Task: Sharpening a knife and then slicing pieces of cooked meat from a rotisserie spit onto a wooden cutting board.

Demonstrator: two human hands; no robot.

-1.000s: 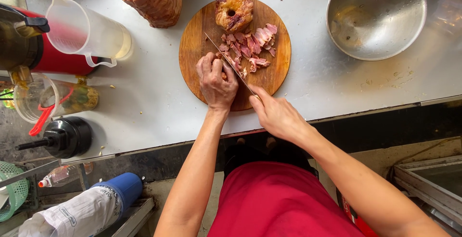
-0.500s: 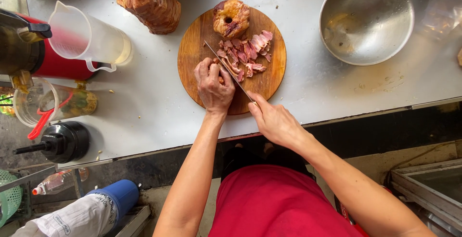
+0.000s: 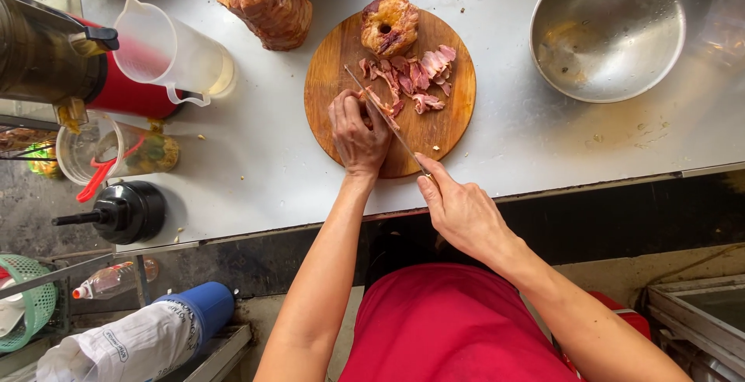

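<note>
Head view, looking straight down at a grey metal tabletop (image 3: 256,157) with a round wooden cutting board (image 3: 438,130) near its front edge. The left hand (image 3: 357,130) lies flat-knuckled on the board, fingers curled down and pressed together onto a small piece of pink meat (image 3: 382,105) at the near end of the pile. The right hand (image 3: 458,207) is clamped around the handle of a knife (image 3: 384,118); the handle itself is hidden inside the grip. The thin blade runs diagonally up and to the left, passing just beside the left hand's fingertips and lying across the meat there.

Beyond the blade, sliced meat pieces (image 3: 419,75) sit in a loose heap in the middle of the board. At the far rim of the board rests 1 uncut chunk of roasted meat (image 3: 388,25), browned outside with a dark hollow.

Off the board, a large skewered block of meat (image 3: 264,1) stands at the far edge of the tabletop. To its left is a clear plastic measuring jug (image 3: 174,52), next to a red and metal appliance (image 3: 70,64). A steel mixing bowl (image 3: 605,32) sits well apart to the right of the board. A black funnel-shaped lid (image 3: 124,211) lies near the front left corner, behind it a clear container (image 3: 116,149) with a red utensil inside.
</note>
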